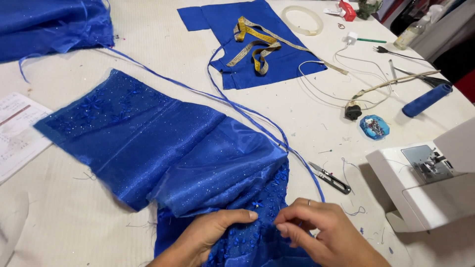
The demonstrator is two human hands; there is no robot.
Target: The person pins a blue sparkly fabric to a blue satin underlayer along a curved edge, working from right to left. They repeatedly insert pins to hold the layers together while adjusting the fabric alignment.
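A shiny blue fabric piece (pixel 148 143) with glitter and flower embroidery lies spread across the white table (pixel 64 217). At its near end my left hand (pixel 208 235) rests flat on the cloth, thumb stretched toward the beaded part. My right hand (pixel 321 232), a ring on one finger, pinches the beaded blue edge (pixel 264 207) between its fingertips. A thin blue cord (pixel 237 106) runs from the far left across the fabric to my right hand. Small thread snips (pixel 330 178) lie just beyond my right hand.
A white sewing machine (pixel 430 178) stands at the right. Farther back lie a blue cut piece (pixel 292 62) with a yellow tape measure (pixel 257 44), a white ring (pixel 303 20), cables, a blue thread spool (pixel 426 100), a pin holder (pixel 374 126), more blue cloth (pixel 49 24) and paper (pixel 17 131).
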